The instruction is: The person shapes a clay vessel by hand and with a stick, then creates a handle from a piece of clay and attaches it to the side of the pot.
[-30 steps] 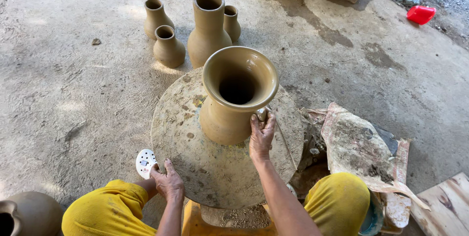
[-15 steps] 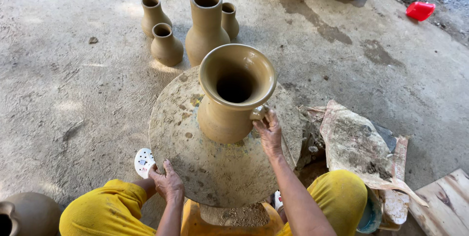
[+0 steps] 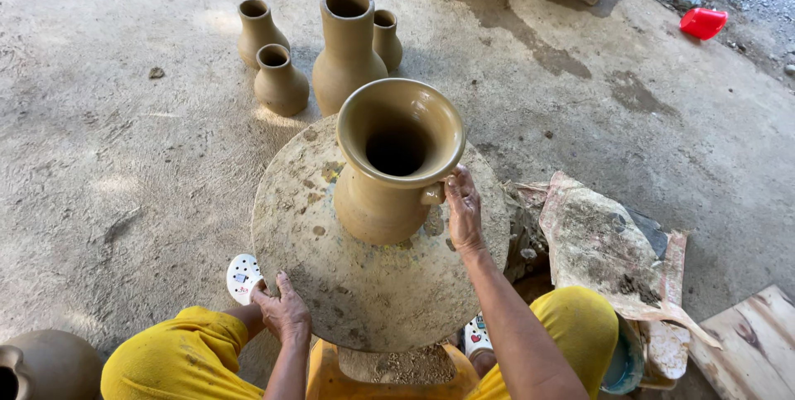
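Now right hand higher on clay vase, near rim.

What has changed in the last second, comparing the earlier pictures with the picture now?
The right hand moved up the side of the big clay vase, from low on its body to the small lump under the rim, where the fingers now press. The left hand stayed on the near edge of the round board. The vase and the four small pots behind it did not move.

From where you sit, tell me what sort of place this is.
Likely an open-air pottery work area: an unfired clay vase stands on a round turning board, with four finished clay pots drying on the bare concrete floor.
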